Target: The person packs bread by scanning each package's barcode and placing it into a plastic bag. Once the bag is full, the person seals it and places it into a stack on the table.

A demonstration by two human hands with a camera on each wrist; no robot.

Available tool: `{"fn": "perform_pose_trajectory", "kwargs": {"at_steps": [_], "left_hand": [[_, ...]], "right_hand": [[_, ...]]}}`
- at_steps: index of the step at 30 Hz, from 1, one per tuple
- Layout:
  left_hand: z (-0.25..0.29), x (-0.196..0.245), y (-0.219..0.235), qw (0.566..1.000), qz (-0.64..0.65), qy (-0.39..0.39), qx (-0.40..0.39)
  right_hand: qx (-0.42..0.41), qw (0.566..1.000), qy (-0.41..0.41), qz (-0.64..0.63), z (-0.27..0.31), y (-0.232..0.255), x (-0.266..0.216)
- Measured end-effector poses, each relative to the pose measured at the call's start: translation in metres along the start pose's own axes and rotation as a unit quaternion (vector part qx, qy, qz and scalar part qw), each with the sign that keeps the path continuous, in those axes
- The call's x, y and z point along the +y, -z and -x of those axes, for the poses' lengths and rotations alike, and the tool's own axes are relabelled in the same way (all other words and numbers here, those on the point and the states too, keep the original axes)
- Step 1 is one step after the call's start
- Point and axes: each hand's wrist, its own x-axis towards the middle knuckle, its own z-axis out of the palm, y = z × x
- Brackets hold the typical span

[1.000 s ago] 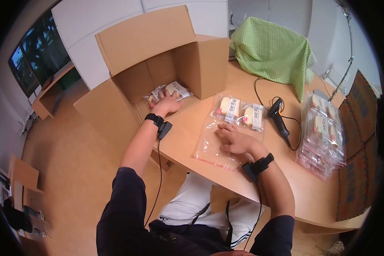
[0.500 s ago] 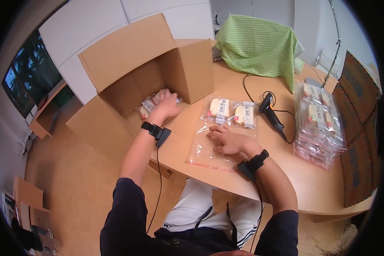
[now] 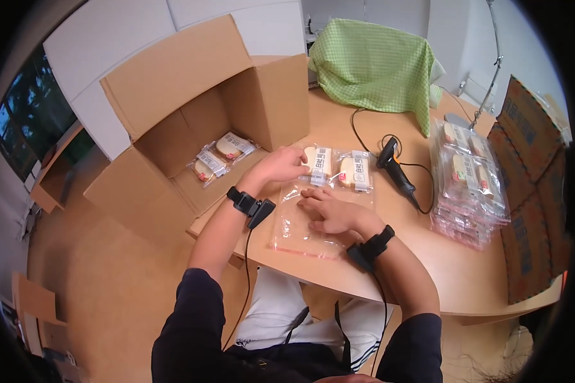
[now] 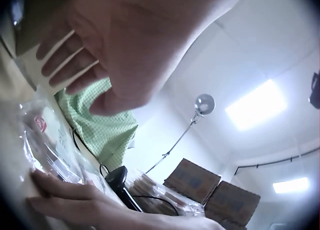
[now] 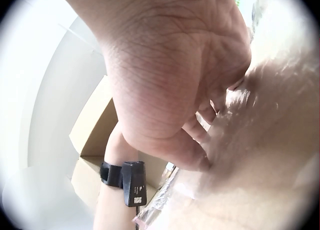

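Hovering, fingers spread, the left hand (image 3: 280, 166) flanks a labelled bread pack (image 3: 321, 167) at centre frame; the right hand (image 3: 336, 212), splayed, rests on clear plastic packaging (image 3: 289, 225); arranging seems under way, a pinch likely needed next.

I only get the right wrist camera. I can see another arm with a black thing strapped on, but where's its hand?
Observer: The left hand is beside a cream, bread-like packet with a white label; I can't tell whether they touch.
Child: What's in the shiny plastic here?
Observer: The flat, clear plastic bag holds two such packets, beyond the right hand.
Child: What's off to the person's right?
Observer: A black, long-handled plastic scanner with a cord lies right of that bag.
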Motion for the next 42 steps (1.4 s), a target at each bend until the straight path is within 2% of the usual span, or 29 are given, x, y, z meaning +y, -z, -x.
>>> {"fn": "perform_pose_trajectory", "kwargs": {"at_steps": [1, 2, 3, 6, 10, 12, 13, 15, 16, 18, 21, 22, 24, 27, 31, 32, 34, 38, 40, 42], "left_hand": [[-0.005, -0.010, -0.008, 1.000, 0.001, -0.005, -0.001], [-0.012, -0.025, -0.019, 0.990, 0.136, -0.022, 0.030], [-0.016, -0.030, -0.024, 0.961, 0.267, -0.038, 0.061], [-0.018, -0.041, -0.035, 0.952, 0.280, -0.084, 0.087], [-0.017, -0.047, -0.050, 0.950, 0.280, -0.099, 0.093], [-0.017, -0.051, -0.056, 0.957, 0.214, -0.143, 0.133], [-0.017, -0.053, -0.058, 0.956, 0.218, -0.144, 0.134], [-0.017, -0.057, -0.061, 0.939, 0.304, -0.099, 0.127], [-0.016, -0.059, -0.062, 0.938, 0.308, -0.098, 0.127], [-0.016, -0.058, -0.061, 0.934, 0.348, -0.025, 0.080], [-0.017, -0.062, -0.063, 0.930, 0.354, -0.041, 0.089], [-0.017, -0.063, -0.064, 0.930, 0.354, -0.040, 0.089], [-0.016, -0.065, -0.066, 0.923, 0.365, -0.074, 0.099], [-0.018, -0.068, -0.066, 0.938, 0.329, -0.055, 0.093], [-0.018, -0.069, -0.067, 0.933, 0.342, -0.061, 0.093], [-0.018, -0.069, -0.067, 0.936, 0.331, -0.068, 0.098], [-0.018, -0.069, -0.067, 0.939, 0.322, -0.069, 0.101], [-0.017, -0.068, -0.066, 0.933, 0.338, -0.074, 0.102], [-0.018, -0.069, -0.069, 0.929, 0.351, -0.067, 0.099], [-0.019, -0.070, -0.070, 0.923, 0.359, -0.073, 0.117]], "right_hand": [[0.001, 1.000, -0.005, 0.001, 0.000, 0.001, -0.001], [-0.007, 1.000, -0.004, 0.009, 0.000, 0.002, -0.003], [-0.016, 1.000, -0.003, 0.019, 0.000, 0.004, -0.004], [-0.005, 0.999, 0.014, 0.033, 0.000, 0.001, -0.002], [-0.008, 1.000, -0.003, 0.022, 0.001, 0.000, -0.007], [0.024, 0.995, 0.048, 0.087, 0.001, -0.004, -0.007], [0.021, 0.995, 0.045, 0.089, 0.003, -0.007, -0.009], [0.035, 0.982, 0.069, 0.173, 0.010, -0.006, -0.034], [0.030, 0.982, 0.067, 0.173, 0.014, -0.005, -0.050], [-0.067, 0.986, 0.099, 0.114, 0.023, 0.002, -0.093], [-0.108, 0.981, 0.119, 0.106, 0.037, -0.014, -0.133], [-0.109, 0.981, 0.120, 0.106, 0.042, -0.022, -0.136], [-0.080, 0.979, 0.067, 0.175, 0.047, -0.033, -0.140], [-0.072, 0.973, 0.025, 0.218, 0.049, -0.034, -0.140], [-0.072, 0.967, -0.009, 0.243, 0.052, -0.034, -0.145], [-0.074, 0.968, -0.009, 0.241, 0.053, -0.036, -0.145], [-0.046, 0.970, 0.052, 0.234, 0.056, -0.044, -0.143], [-0.027, 0.960, 0.056, 0.274, 0.057, -0.048, -0.146], [-0.054, 0.961, 0.025, 0.270, 0.054, -0.045, -0.145], [-0.037, 0.957, 0.014, 0.286, 0.054, -0.043, -0.142]]}}
